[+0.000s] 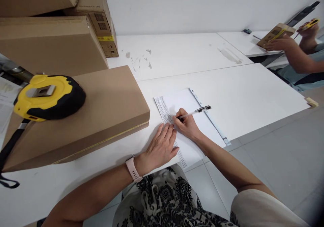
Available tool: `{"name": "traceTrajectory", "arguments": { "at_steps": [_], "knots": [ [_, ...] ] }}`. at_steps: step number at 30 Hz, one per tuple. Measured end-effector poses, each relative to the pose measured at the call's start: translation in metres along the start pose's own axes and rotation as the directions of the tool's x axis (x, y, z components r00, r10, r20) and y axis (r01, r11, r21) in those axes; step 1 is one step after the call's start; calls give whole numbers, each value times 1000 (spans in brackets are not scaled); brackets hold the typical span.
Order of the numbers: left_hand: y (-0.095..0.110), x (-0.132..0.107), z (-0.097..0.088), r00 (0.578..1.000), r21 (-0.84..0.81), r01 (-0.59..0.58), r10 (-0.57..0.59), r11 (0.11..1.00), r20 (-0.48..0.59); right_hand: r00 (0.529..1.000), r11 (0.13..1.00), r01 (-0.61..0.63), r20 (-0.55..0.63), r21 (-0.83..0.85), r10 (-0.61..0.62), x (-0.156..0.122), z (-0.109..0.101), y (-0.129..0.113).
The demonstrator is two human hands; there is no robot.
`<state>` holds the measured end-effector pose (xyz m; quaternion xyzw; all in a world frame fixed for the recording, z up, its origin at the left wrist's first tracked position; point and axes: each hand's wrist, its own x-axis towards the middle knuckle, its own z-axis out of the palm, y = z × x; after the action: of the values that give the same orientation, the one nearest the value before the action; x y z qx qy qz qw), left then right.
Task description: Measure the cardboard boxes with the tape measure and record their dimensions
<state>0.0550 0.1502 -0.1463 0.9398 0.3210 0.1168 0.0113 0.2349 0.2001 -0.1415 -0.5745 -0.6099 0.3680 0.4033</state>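
Observation:
My right hand grips a clear pen with a black clip, its tip down on a white sheet of paper. Columns of small print run along the sheet's left side. Flat on the paper's left edge rests my left hand, fingers stretched out and holding nothing, close beside the right. A pale band circles the left wrist. Under the sheet's right side shows a light-blue printed strip. The pen's tip is partly hidden by my fingers.
On the left, a large flat cardboard box carries a yellow-and-black tape measure. More cardboard boxes stand stacked behind it. At the far right, another person's hands hold a small box and a yellow tool. The white table ends in front.

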Motion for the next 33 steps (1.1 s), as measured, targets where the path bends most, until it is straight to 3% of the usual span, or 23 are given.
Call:
{"name": "traceTrajectory", "arguments": {
  "at_steps": [33],
  "knots": [
    [-1,-1,2,999,45,-19,21,999,-41,1000,1000,6,-14,-27,-7,1,0,1]
  ]
}}
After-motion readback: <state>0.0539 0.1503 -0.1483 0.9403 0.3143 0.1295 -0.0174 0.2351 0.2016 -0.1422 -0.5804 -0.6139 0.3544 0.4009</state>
